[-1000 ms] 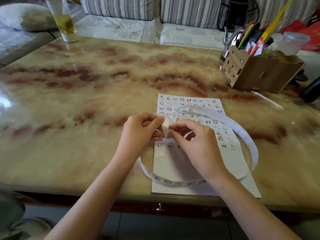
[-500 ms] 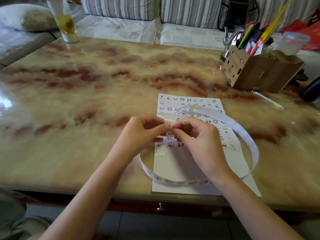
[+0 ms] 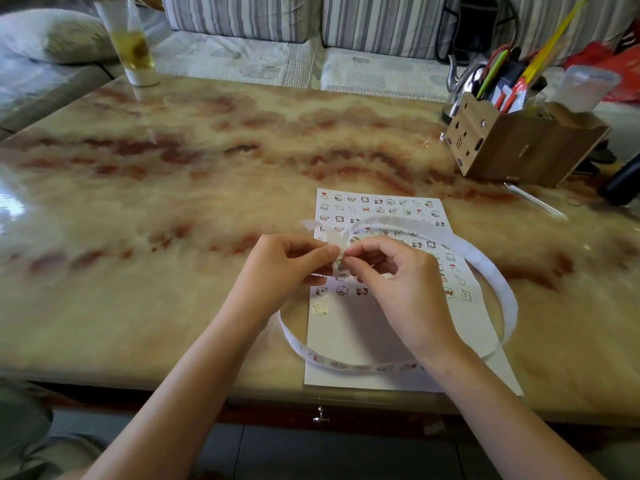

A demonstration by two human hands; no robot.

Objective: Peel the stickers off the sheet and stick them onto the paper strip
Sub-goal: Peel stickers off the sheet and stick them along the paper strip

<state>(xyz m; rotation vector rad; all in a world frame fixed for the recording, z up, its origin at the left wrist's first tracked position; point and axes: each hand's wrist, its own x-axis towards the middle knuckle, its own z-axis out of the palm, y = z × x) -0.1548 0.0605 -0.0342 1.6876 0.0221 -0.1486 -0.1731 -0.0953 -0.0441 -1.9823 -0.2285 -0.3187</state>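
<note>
A white sticker sheet (image 3: 388, 209) with rows of small cartoon stickers lies flat on the marble table near its front edge. A long white paper strip (image 3: 485, 268) curls in a loop over and around the sheet; its near stretch carries several stickers. My left hand (image 3: 284, 268) and my right hand (image 3: 405, 278) meet above the sheet's middle, both pinching the raised end of the strip between thumb and forefinger. Whether a sticker sits between the fingertips is hidden. A loose tail of the strip sticks out to the upper left of my fingers.
A wooden organiser box (image 3: 519, 147) full of pens and scissors stands at the back right, with a pen (image 3: 535, 200) lying in front of it. A tall cup of yellow drink (image 3: 133, 50) is at the back left. The table's front edge (image 3: 173, 379) runs just below the sheet.
Both hands have lifted the strip's end slightly up and away from me, and the strip's loop has shifted with them. The sticker sheet has not moved.
</note>
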